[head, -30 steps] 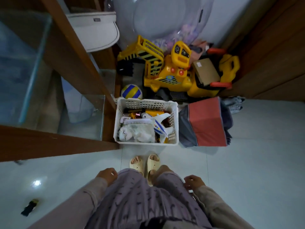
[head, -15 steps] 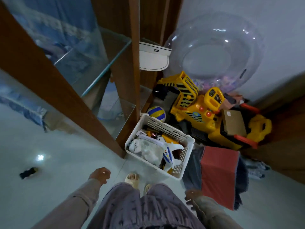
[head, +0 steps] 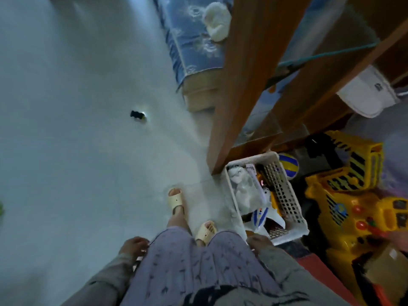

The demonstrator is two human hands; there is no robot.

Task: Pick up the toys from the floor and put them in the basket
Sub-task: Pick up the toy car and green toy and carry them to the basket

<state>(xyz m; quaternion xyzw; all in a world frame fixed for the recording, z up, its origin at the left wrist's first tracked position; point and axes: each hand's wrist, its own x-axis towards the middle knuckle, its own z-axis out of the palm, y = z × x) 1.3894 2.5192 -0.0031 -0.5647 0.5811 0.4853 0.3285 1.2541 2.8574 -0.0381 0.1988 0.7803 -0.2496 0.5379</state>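
head view: small dark toy (head: pixel 137 115) well apart from basket (head: pixel 284 186); likely light, rigid, pinch its sides. left hand (head: pixel 133 245), right hand (head: pixel 258 241) loosely curled, holding nothing.

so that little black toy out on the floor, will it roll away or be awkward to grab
The small black toy looks tiny beside the sandals, so probably light and a one-hand pinch. It lies alone on smooth, glossy floor, so a nudge may make it slide. Too blurred to tell whether it has wheels, so it may roll.
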